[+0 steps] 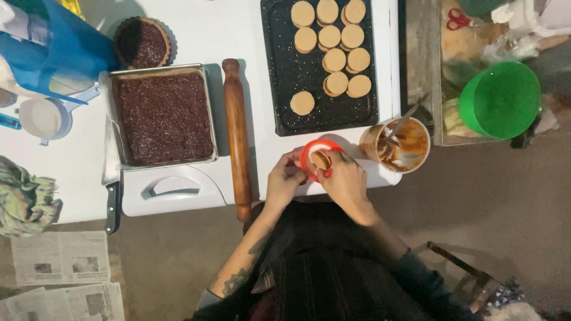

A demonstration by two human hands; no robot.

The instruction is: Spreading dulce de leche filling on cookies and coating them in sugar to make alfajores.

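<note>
Here both hands meet at the near tabletop edge: right hand grips the red cutter with a cookie inside, left hand pinches its left rim, the tray straight ahead, the caramel cup just right.

We look straight down on a white work surface above a dull brown floor. Sheets of newspaper lie on the floor at lower left. A wooden chair stands at lower right. Lighting is dim and even.
</note>
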